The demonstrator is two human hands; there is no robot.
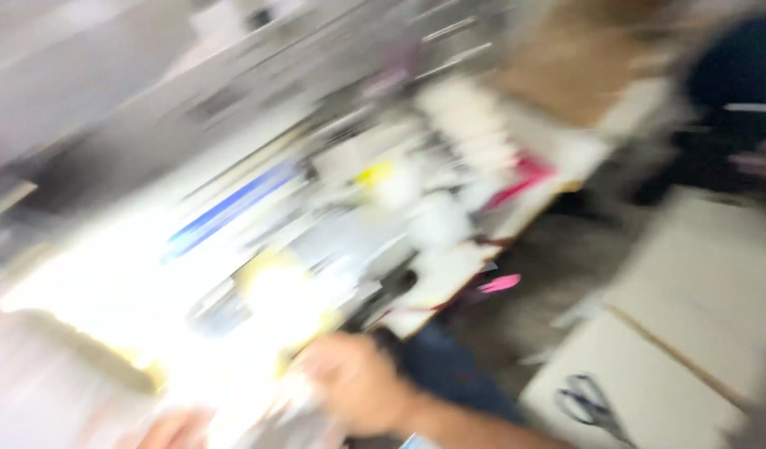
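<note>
Blurred pale material (270, 391) under hands.

The whole view was smeared by motion, so little of the hands showed clearly. The right hand (358, 395) sat low in the middle, loosely curled with its back toward the camera, and its bare forearm ran off toward the bottom right edge. The left hand (173, 431) only peeked in at the bottom edge, too blurred to tell its fingers' pose.
</note>
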